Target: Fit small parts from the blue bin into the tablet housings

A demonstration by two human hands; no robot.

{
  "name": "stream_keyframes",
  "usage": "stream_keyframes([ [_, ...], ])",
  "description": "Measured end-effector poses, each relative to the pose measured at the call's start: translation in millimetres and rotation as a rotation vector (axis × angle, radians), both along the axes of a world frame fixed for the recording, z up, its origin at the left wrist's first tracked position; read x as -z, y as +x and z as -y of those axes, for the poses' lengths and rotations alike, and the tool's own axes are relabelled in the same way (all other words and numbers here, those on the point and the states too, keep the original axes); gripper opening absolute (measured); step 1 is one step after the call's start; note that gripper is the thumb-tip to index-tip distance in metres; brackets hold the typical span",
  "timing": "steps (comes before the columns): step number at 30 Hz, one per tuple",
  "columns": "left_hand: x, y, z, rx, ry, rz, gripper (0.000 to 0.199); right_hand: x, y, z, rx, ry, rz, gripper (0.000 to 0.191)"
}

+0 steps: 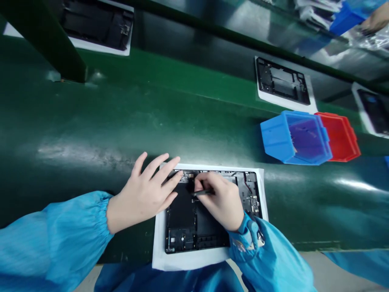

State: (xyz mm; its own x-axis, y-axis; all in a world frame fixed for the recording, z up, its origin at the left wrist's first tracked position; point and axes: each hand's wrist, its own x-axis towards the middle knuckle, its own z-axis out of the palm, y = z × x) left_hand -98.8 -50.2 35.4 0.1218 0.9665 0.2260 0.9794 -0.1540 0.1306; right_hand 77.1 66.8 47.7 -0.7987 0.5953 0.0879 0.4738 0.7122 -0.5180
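Note:
An open black tablet chassis point(182, 207) lies on a white sheet point(190, 259), with its exposed internals, small boards and thin wires showing. My left hand point(146, 190) rests with its fingers spread on the chassis's upper left corner and holds nothing. My right hand point(220, 198) pinches a slim black tool point(203, 192), with its tip at the upper middle of the chassis. The fingers of my right hand hide the tip's exact contact point. Blue sleeves cover both my forearms.
A green conveyor belt point(121, 121) carries several other dark chassis on white sheets, such as one point(282, 80) ahead on the right. A blue bin point(294, 138) stands against a red bin point(337, 136). A co-worker's hand point(375, 20) shows at the far upper right.

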Motion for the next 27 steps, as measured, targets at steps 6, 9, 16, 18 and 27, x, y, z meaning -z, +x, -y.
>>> stream_keyframes([
  [6,2.1,8.7,-0.3,0.052,-0.053,0.053,0.042,1.1,-12.6,-11.9,0.154,-0.069,-0.071,0.006],
  [9,3.9,16.9,0.8,0.023,-0.040,0.070,0.053,-1.2,-12.1,-6.6,0.104,-0.021,-0.133,0.008],
  [16,2.9,12.9,-1.2,0.022,-0.048,0.101,0.043,-1.4,-1.5,2.1,-0.417,0.322,-0.053,0.016],
  [18,1.6,9.9,-2.5,0.029,-0.054,0.097,0.041,-1.0,0.2,-1.0,-0.384,0.256,-0.093,0.013],
  [27,1.8,6.5,-4.2,0.034,-0.057,0.084,0.037,6.5,-2.6,-6.8,-0.025,0.002,-0.006,0.009],
])
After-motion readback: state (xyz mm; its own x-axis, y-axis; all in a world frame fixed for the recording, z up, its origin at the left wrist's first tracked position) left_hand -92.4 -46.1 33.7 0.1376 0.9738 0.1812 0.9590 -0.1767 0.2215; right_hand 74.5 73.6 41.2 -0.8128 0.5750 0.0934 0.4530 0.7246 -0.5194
